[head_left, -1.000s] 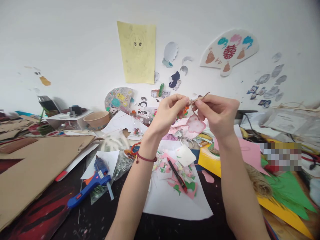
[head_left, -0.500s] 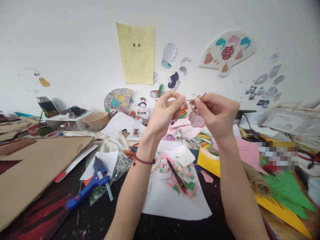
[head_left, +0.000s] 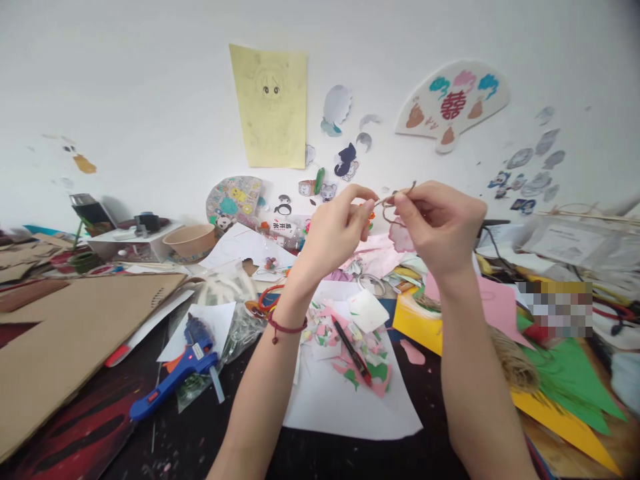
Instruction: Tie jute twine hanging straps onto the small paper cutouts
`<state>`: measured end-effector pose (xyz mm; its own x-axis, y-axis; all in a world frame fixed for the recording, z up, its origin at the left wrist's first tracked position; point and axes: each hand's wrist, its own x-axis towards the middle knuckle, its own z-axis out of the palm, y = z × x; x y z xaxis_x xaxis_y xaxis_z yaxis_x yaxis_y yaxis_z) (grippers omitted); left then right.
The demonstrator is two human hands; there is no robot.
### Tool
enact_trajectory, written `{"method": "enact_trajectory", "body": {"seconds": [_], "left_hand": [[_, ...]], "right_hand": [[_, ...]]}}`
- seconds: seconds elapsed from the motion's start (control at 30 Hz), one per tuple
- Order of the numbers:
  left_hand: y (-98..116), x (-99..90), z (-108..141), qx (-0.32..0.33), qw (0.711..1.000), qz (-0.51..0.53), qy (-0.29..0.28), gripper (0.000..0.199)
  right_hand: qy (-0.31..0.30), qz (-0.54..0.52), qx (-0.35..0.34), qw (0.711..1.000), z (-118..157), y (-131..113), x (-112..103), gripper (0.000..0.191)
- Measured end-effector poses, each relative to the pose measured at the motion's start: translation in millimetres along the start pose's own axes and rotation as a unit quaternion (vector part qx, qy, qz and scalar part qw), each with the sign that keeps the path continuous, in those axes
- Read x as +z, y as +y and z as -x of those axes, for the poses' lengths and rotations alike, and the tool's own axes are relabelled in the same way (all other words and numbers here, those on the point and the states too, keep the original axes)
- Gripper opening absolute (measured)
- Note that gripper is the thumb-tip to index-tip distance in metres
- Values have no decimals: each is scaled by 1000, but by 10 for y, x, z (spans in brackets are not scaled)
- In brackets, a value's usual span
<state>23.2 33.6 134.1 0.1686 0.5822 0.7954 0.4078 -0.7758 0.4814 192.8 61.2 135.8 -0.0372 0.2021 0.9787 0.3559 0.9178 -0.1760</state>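
Note:
Both hands are raised above the table, pinching a brown twine (head_left: pixel 388 212) that forms a small loop between them. My left hand (head_left: pixel 341 223) grips one stretch of it between thumb and forefinger. My right hand (head_left: pixel 440 227) pinches the other part, with a short end sticking up past the fingers. Just under the right fingers hangs a pink flower-shaped paper piece (head_left: pixel 400 237), partly hidden by the hand; how it joins the twine I cannot make out. Below lies a white sheet (head_left: pixel 350 420) strewn with pink and green paper scraps and a black-and-red pen (head_left: pixel 351 348).
A blue hot glue gun (head_left: pixel 175 385) lies left, beside cardboard (head_left: pixel 100 320). To the right are a roll of twine (head_left: pixel 513 360), green paper (head_left: pixel 575 380) and yellow paper (head_left: pixel 560 427). A tan bowl (head_left: pixel 190 241) stands at the back, before a wall with paper cut-outs.
The twine loop between my hands has opened wider. My left hand has shifted slightly right, and the pink flower shape is now more hidden behind my right hand.

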Motion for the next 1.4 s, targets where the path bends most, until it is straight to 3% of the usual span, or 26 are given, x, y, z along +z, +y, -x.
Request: {"method": "enact_trajectory", "body": {"seconds": [0.13, 0.4, 0.6, 0.73, 0.93, 1.2, 1.4], "left_hand": [[10, -3, -14, 21, 999, -47, -4, 24], [-20, 141, -32, 44, 996, 56, 45, 7], [-9, 316, -5, 44, 992, -59, 105, 19], [-5, 311, 13, 62, 984, -125, 110, 23], [57, 238, 17, 101, 978, -160, 86, 31], [80, 237, -12, 107, 978, -160, 80, 30], [116, 172, 15, 46, 989, -121, 73, 27]], "right_hand": [[-25, 42, -29, 998, -18, -44, -52, 18], [-31, 53, -48, 997, -18, -38, -37, 15], [-37, 99, -77, 991, -23, -49, -5, 21], [-17, 91, -55, 994, -14, -32, 5, 21], [14, -9, 26, 1000, 0, 36, 24, 19], [25, -27, 29, 999, -6, 64, 12, 18], [17, -56, 44, 997, -2, 37, 25, 18]]}}
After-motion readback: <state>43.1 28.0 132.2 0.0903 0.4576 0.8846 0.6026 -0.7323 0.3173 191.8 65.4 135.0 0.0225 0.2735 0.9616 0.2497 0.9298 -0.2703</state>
